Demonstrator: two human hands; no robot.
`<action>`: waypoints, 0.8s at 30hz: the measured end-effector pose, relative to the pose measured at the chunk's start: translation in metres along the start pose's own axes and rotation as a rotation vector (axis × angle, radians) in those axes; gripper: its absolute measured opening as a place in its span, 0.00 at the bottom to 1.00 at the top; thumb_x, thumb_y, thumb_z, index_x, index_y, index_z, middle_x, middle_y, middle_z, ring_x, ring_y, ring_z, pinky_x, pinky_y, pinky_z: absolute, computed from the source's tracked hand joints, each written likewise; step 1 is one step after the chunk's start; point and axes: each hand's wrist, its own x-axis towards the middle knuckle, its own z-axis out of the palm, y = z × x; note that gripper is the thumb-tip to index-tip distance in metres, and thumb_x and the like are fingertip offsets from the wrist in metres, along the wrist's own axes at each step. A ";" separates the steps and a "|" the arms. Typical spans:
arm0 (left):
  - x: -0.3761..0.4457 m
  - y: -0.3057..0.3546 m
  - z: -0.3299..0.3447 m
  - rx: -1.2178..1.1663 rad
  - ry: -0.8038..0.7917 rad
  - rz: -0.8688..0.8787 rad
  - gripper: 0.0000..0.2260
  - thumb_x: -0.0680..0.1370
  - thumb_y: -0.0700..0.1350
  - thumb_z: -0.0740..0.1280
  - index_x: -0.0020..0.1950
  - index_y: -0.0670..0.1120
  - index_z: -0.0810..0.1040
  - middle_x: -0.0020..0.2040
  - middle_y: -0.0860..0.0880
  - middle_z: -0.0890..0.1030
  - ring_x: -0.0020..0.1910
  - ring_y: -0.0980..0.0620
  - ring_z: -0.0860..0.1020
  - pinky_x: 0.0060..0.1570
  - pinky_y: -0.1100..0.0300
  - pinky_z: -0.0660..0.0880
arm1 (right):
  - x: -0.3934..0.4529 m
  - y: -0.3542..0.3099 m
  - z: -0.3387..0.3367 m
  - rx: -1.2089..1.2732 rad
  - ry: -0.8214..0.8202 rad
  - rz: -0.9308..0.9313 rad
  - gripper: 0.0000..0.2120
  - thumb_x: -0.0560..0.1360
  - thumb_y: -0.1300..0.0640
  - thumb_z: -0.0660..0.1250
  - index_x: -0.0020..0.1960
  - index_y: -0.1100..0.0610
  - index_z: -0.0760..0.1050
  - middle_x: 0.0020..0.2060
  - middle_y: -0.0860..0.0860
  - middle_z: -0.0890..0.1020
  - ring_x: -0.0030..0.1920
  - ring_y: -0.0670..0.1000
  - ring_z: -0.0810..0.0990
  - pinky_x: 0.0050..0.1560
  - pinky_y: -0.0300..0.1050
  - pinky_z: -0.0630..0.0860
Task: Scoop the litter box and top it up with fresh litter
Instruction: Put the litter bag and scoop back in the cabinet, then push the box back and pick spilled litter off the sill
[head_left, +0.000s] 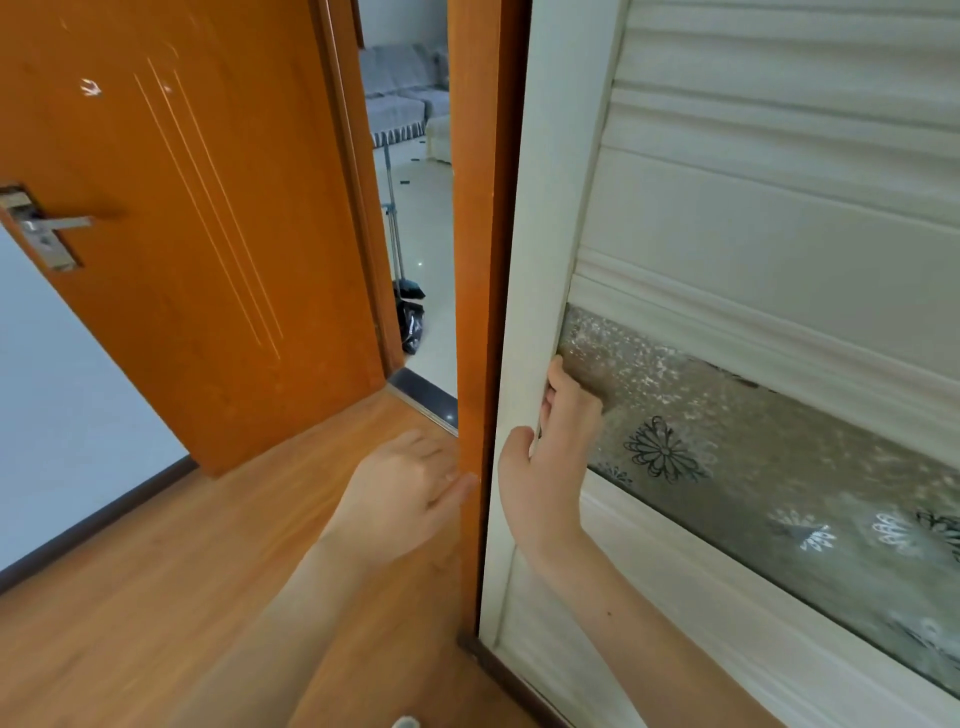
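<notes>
No litter box, scoop or litter shows in the head view. A white sliding door (753, 218) with a frosted flower-pattern glass panel (737, 447) fills the right side. My right hand (550, 457) grips the door's left edge, fingers hooked into the recess beside the glass and thumb on the white frame. My left hand (410, 483) rests with straight fingers against the orange wooden door frame post (475, 260) just left of that door.
An orange wooden door (197, 234) with a metal lever handle (47, 228) stands open at the left. Through the gap a tiled room shows a grey sofa (405, 98), a black bag (410, 325) and a metal pole. Wood floor (182, 571) lies below.
</notes>
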 end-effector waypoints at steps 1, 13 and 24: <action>-0.001 -0.002 0.001 -0.006 -0.002 -0.014 0.18 0.80 0.55 0.57 0.38 0.49 0.81 0.35 0.56 0.77 0.36 0.61 0.65 0.34 0.74 0.57 | 0.000 -0.001 0.002 0.007 -0.015 0.002 0.29 0.70 0.76 0.58 0.70 0.61 0.65 0.60 0.54 0.67 0.62 0.52 0.72 0.61 0.48 0.76; -0.022 -0.025 0.013 0.067 -0.226 -0.233 0.25 0.79 0.61 0.56 0.75 0.55 0.64 0.73 0.55 0.67 0.74 0.52 0.61 0.72 0.53 0.58 | -0.014 -0.009 0.012 -0.163 0.006 -0.023 0.37 0.73 0.71 0.65 0.76 0.60 0.53 0.67 0.59 0.61 0.61 0.36 0.57 0.58 0.14 0.54; -0.063 -0.114 -0.017 0.082 -0.249 -0.426 0.27 0.79 0.65 0.52 0.75 0.57 0.62 0.74 0.56 0.66 0.74 0.54 0.61 0.70 0.57 0.58 | -0.059 -0.015 0.104 -0.261 -0.410 -0.196 0.32 0.76 0.56 0.66 0.75 0.44 0.56 0.70 0.46 0.65 0.69 0.45 0.64 0.66 0.42 0.70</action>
